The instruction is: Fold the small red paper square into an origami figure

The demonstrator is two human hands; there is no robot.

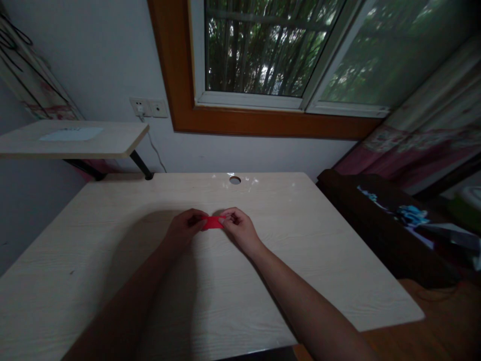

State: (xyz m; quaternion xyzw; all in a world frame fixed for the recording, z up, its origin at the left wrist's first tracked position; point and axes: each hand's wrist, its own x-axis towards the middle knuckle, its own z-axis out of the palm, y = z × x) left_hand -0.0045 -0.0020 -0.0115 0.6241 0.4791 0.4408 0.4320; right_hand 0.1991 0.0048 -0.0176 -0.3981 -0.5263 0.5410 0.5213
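- Far left, I see a raised shelf (116, 139) bearing a pale sheet (71, 134).
- The left hand (185, 224) pinches one end of a red strip (214, 222).
- That red strip spans both hands at the desk (300, 235); whether it touches, I can't tell.
- The right hand (242, 229) pinches the other end.

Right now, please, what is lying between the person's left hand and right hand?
In the head view, a small red strip spans the gap, one end held by the left hand, the other by the right hand.
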